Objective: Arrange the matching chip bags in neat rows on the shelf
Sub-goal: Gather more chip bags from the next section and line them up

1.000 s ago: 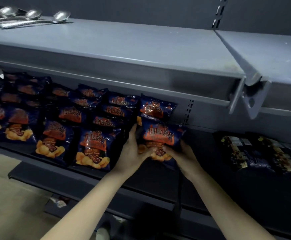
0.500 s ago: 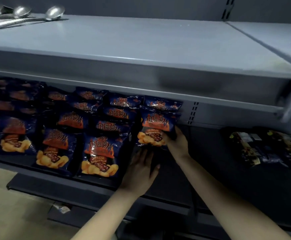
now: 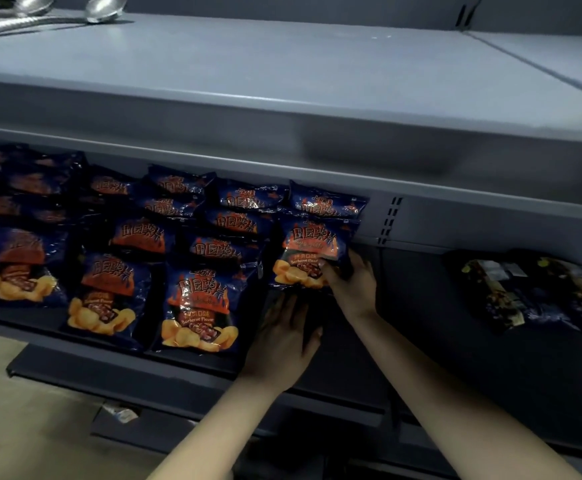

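lower dark shelf (image 3: 421,306) | left to centre: blue chip bags (image 3: 199,306) in overlapping rows, near to far | rightmost row: front bag (image 3: 312,251) sits farther back | right: darker snack packs (image 3: 538,292) | upper grey shelf (image 3: 282,64): metal ladles (image 3: 104,8) far left

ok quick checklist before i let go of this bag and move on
1. Right hand grips the held bag: ok.
2. Its print faces like its neighbours: ok.
3. It overlaps the back bag as other columns do: ok.
4. Left hand clear of the shelf in front: not ok, lies flat there.
5. Column reaches as far forward as the front bag beside it: not ok.
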Demonstrator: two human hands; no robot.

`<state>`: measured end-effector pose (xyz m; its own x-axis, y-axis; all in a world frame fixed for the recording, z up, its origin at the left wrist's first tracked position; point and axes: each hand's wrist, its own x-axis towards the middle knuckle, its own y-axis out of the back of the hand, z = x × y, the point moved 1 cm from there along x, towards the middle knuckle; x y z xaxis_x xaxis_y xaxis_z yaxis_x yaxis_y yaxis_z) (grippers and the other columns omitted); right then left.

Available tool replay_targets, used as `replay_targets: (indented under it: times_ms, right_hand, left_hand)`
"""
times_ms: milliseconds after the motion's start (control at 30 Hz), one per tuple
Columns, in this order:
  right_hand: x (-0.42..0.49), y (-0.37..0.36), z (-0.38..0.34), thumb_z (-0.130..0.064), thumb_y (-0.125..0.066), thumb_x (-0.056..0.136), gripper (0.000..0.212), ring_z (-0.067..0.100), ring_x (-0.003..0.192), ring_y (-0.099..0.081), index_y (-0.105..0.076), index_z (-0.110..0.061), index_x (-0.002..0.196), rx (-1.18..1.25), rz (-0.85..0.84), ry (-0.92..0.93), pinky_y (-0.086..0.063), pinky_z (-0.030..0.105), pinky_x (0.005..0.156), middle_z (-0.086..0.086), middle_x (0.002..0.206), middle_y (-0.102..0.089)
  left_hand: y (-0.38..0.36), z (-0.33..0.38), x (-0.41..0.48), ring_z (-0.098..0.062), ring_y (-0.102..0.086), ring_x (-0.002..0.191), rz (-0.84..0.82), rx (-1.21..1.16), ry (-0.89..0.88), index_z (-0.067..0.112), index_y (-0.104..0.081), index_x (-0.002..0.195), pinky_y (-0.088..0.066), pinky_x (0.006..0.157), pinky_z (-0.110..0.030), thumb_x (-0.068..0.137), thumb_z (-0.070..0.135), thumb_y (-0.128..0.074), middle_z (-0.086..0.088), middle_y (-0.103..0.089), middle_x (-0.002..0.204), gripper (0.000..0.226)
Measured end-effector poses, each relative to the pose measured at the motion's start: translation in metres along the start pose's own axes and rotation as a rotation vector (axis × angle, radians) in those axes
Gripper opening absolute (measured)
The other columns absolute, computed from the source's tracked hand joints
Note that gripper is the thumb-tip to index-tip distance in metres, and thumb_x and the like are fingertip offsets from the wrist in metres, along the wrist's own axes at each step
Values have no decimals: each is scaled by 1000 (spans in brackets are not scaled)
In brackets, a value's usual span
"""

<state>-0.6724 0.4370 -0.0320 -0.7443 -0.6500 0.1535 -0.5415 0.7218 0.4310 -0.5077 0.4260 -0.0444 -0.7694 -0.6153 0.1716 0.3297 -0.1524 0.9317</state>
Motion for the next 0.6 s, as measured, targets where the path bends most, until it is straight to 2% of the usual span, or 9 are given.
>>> replay_targets:
  times_ms: [67, 133, 167, 233, 267, 333, 433, 533, 600]
  right_hand:
    - [-3, 10, -1, -44, -69, 80, 65, 18, 125, -43, -47, -19, 136, 27, 0, 11, -34, 23, 95, 5, 133, -49]
    - [-10, 28, -1, -39, -71, 80, 64, 15, 121, -47, -47, -16, 135, 57, 43, 40, -36, 20, 94, 3, 131, -47]
    - [-13, 40, 0, -36, -71, 80, 61, 13, 117, -49, -48, -16, 133, 61, 80, 82, -37, 16, 92, 2, 127, -48]
    - [-20, 65, 2, -30, -72, 81, 53, 9, 107, -53, -53, -15, 128, 34, 158, 201, -39, 8, 88, -1, 118, -50]
    - [-22, 80, 6, -27, -72, 81, 48, 7, 105, -53, -56, -14, 125, -1, 197, 264, -39, 7, 89, -2, 115, -50]
    - [-25, 110, 15, -23, -72, 82, 41, 6, 106, -50, -59, -11, 118, -76, 268, 351, -38, 9, 94, 1, 114, -52]
    - [-30, 155, 28, -26, -69, 83, 36, 7, 108, -47, -60, -7, 112, -162, 361, 409, -35, 8, 94, 9, 114, -54]
    - [-42, 199, 44, -25, -70, 83, 36, 5, 107, -46, -61, -6, 112, -240, 426, 381, -32, 1, 89, 11, 117, -52]
    - [-48, 224, 55, -22, -71, 82, 40, 14, 117, -46, -59, -8, 118, -328, 404, 330, -35, 7, 93, 13, 127, -48]
  left_hand:
    - [2, 1, 0, -23, -11, 144, -10, 13, -8, 13, -24, 147, 0, 114, -28, 84, 58, -4, -9, -19, 155, 79]
    - [4, 2, 1, -22, -13, 143, -23, 26, -28, 14, -24, 146, -4, 114, -28, 83, 59, -4, -8, -20, 155, 80]
    - [5, 5, 2, -22, -17, 142, -12, 17, -40, 13, -27, 145, -10, 113, -28, 84, 58, -8, -8, -24, 153, 78]
    - [7, 14, 6, -24, -39, 132, 32, 6, -81, 11, -42, 138, -29, 107, -29, 88, 52, -22, -9, -42, 143, 68]
    - [6, 24, 10, -25, -50, 123, 63, -1, -110, 9, -49, 132, -38, 101, -29, 90, 49, -30, -9, -52, 134, 61]
    - [3, 46, 19, -24, -58, 110, 118, -22, -164, 8, -56, 125, -46, 93, -31, 90, 43, -37, -9, -60, 121, 53]
    - [-1, 87, 40, -25, -60, 104, 151, -19, -260, 8, -58, 122, -50, 89, -33, 89, 42, -38, -9, -61, 117, 51]
    - [-10, 132, 59, -26, -59, 105, 149, -15, -376, 7, -57, 123, -50, 89, -35, 88, 43, -38, -10, -60, 120, 53]
    - [-20, 160, 69, -28, -58, 107, 132, -28, -445, 7, -55, 125, -51, 90, -38, 88, 44, -38, -11, -57, 124, 55]
